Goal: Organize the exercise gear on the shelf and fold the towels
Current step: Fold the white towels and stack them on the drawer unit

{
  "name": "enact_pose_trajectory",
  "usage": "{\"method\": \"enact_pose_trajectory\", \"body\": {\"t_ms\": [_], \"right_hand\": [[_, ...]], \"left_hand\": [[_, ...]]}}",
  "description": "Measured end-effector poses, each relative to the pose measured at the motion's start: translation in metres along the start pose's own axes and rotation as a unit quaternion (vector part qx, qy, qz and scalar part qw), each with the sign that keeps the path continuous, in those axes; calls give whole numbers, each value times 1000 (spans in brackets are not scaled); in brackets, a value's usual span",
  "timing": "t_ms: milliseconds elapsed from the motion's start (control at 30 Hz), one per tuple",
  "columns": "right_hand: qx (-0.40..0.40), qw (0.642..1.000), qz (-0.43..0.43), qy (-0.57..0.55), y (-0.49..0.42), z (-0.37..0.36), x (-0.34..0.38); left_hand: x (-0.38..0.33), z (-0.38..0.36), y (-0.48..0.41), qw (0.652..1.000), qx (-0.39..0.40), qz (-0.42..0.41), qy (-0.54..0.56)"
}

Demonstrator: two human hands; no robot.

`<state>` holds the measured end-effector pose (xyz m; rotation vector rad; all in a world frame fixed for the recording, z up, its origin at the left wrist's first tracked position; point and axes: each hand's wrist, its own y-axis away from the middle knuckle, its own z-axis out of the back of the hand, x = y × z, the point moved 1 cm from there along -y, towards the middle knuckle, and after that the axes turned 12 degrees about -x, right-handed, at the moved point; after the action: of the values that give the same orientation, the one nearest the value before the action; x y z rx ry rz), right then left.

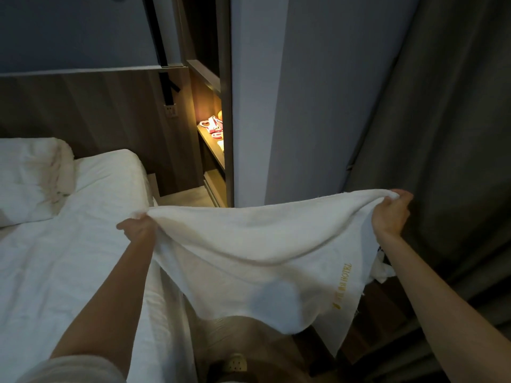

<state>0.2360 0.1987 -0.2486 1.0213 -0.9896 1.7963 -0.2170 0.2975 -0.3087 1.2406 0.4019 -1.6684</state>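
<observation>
Dim light is lying over a bedroom, with a white bed (69, 258) on the left and a dark curtain (442, 106) on the right. Between them, both hands are holding up a white towel (249, 250) by its top edge. The left hand (137, 227) is gripping one corner with curled fingers just above the bed's edge, and the right hand (391, 214) is clutching the other corner in front of the curtain. The towel is hanging stretched between them, sagging in the middle, with gold lettering running down near its right side. Below it a light-coloured shoe (235, 362) is showing on the floor. A crumpled pillow (30, 175) is lying at the head of the bed. Beyond the towel, a narrow shelf (213, 146) is glowing with warm light beside a grey pillar (304, 92), and small pink-and-white gear (211, 125) is sitting on it, too small to make out.
</observation>
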Motion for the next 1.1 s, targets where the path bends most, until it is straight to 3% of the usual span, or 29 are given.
{"method": "enact_pose_trajectory", "body": {"t_ms": [133,233,333,433,667,767,967,1100], "right_hand": [[128,988,13,88,18,-17,12],[182,982,10,51,33,-32,32],[186,975,-94,-80,36,-39,49],[216,939,-213,-164,37,-31,54],[240,934,-152,-216,97,-10,60],[251,945,-94,-187,107,-5,62],[188,971,-5,-145,130,11,65],[182,965,7,-187,140,16,57]], "left_hand": [[-15,-13,38,990,107,-82,-34],[-43,-22,76,973,200,-113,-1],[-69,-23,107,961,260,-74,62],[-75,-15,123,939,323,-22,115],[-38,-15,159,888,442,30,122],[-30,-11,180,882,460,-17,98],[-17,1,217,880,451,-104,104],[-10,3,235,874,464,-95,110]]}}
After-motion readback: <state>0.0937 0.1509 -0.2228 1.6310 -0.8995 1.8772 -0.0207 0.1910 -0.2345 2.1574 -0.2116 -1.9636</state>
